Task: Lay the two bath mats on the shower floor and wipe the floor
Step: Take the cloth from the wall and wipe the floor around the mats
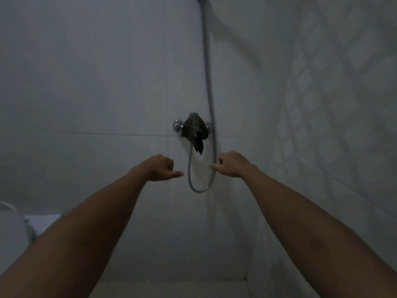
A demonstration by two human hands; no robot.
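Observation:
Both my arms reach forward toward the tiled shower wall in dim light. My left hand (160, 167) has its fingers curled and its thumb sticking out to the right, holding nothing. My right hand (231, 164) mirrors it, fingers curled, thumb pointing left, holding nothing. Between and just above them a dark cloth (194, 131) hangs draped over the shower mixer tap (177, 126). No bath mat is in view. A strip of pale shower floor (171, 290) shows at the bottom.
A grey shower hose (209, 87) runs down the wall and loops below the tap, between my hands. The right wall (335, 87) carries a diamond tile pattern. A white toilet (12, 229) sits at the lower left.

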